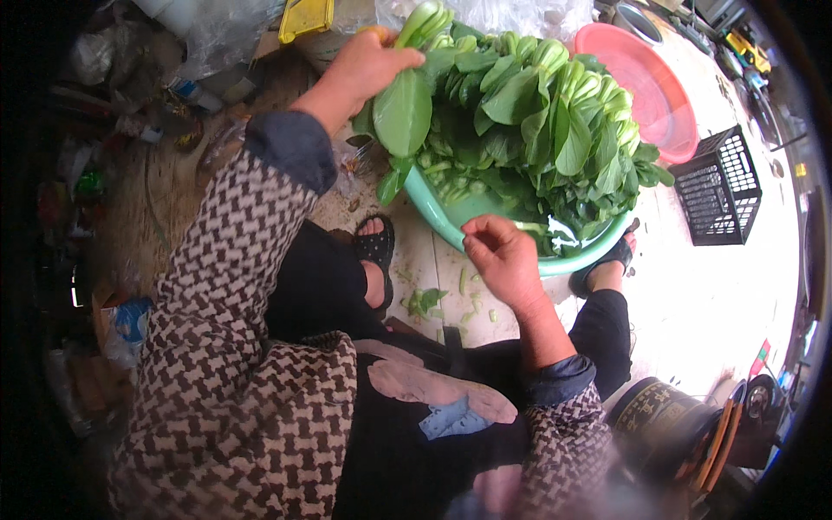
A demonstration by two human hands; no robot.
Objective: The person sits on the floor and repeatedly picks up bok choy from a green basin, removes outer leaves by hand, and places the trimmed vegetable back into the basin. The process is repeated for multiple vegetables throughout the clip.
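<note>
At the far left of the green plastic basin (437, 214), my left hand (364, 65) grips a bok choy (403, 114), its pale stem end up and its broad leaves hanging down. Bok choy heads (520, 104) are piled thickly along the basin's far and right sides, stems outward and leaves toward the middle. Loose bok choy pieces (455, 185) lie in water nearer the front. Over the near rim is my right hand (504, 260), its fingers curled in toward the thumb; nothing shows between them.
A pink basin (650, 91) and a black plastic crate (718, 188) stand to the right. Leaf scraps (426, 302) litter the floor between my feet. A dark bucket (663, 422) is at lower right. Clear plastic bags (227, 39) and a yellow slicer (305, 19) are at upper left.
</note>
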